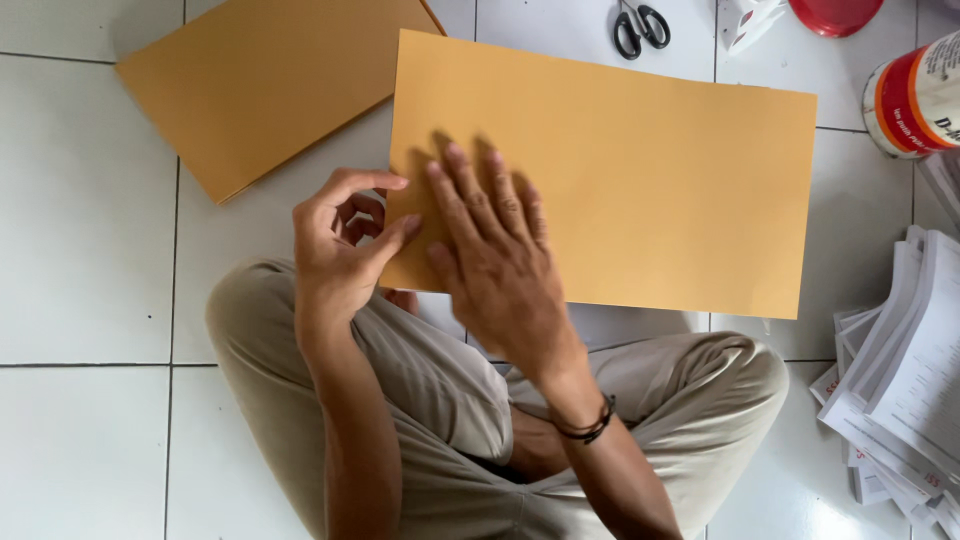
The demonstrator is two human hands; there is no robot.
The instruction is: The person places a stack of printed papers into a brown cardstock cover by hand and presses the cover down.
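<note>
Two brown paper sheets lie on the white tiled floor. The nearer brown sheet (640, 190) is under both hands: the right hand (495, 265) lies flat on its lower left part, fingers spread and pressed down on the paper, while the left hand (340, 245) pinches the sheet's left edge between thumb and bent fingers — closed on the paper. The second brown sheet (260, 85) lies up and to the left of the left hand, one corner tucked under the first. One pair of black-handled scissors (640, 28) rests well beyond the right hand's fingertips, past the far edge of the held sheet. Farther to the right of them sit one red round object (835, 15), cut off by the frame, and one can with a red and white label (915, 100). To the right of the right hand, past the person's knee, spreads one loose pile of printed white papers (900, 390) — too overlapped to count singly. One dark band (590, 425) circles the right wrist.
</note>
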